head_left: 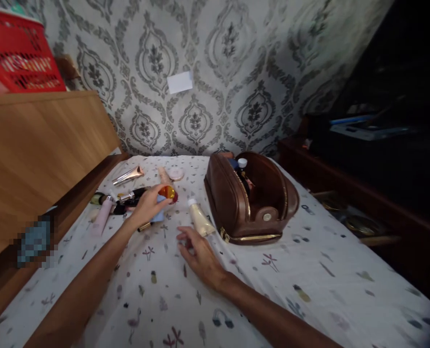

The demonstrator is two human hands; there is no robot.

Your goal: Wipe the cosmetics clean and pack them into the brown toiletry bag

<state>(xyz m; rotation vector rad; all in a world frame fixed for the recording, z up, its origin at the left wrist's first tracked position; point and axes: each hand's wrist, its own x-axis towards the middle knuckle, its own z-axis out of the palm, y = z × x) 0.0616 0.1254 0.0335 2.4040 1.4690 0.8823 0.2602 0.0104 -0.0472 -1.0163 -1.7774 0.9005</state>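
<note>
My left hand [147,205] reaches over a cluster of cosmetics on the bed, its fingers curled on a small round red-orange item [168,193], with something light blue under the palm. My right hand [198,251] rests on the patterned sheet [273,290], fingers spread and holding nothing, just short of a cream tube [200,220]. An open brown leather toiletry bag [249,200] stands to the right of the tube, with bottles inside.
Several cosmetics lie at the left: a pink tube [102,215], a rose-gold tube [129,175], a round compact [175,174], dark bottles [133,195]. A wooden headboard [37,154] rises on the left, with a red basket [17,53] above. Dark furniture [363,164] stands at the right.
</note>
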